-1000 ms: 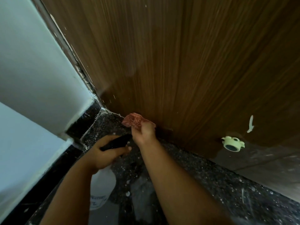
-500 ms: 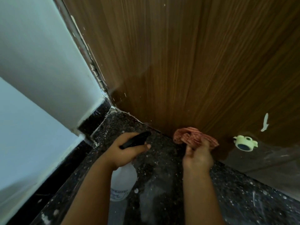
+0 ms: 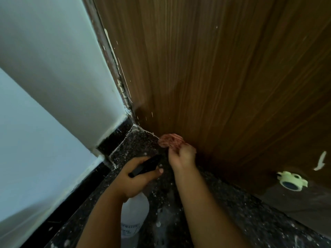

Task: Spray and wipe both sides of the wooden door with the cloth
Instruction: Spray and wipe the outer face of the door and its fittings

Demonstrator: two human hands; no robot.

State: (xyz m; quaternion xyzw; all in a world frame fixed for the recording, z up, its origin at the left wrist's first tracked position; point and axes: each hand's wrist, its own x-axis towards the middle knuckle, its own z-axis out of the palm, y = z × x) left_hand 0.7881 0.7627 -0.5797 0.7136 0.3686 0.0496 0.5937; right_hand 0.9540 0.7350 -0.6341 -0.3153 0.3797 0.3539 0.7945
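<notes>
Head view: the wooden door fills the upper right of the frame, its grain running down to the dark speckled floor. Near the lower centre, at the foot of the door, the right hand grips a bunched reddish cloth, fingers curled round it, and the cloth touches the door just above the floor line. Left of it and slightly lower, the left hand wraps around the black head of a spray bottle; the bottle's white body hangs below the hand toward the bottom edge. The two hands are near each other but apart. A pale wall takes the left of the frame, with a black skirting along its base meeting the door frame at the corner. At the lower right, a white door stopper sits on the floor beside the door's bottom edge, and a white smear marks the wood just above it.
</notes>
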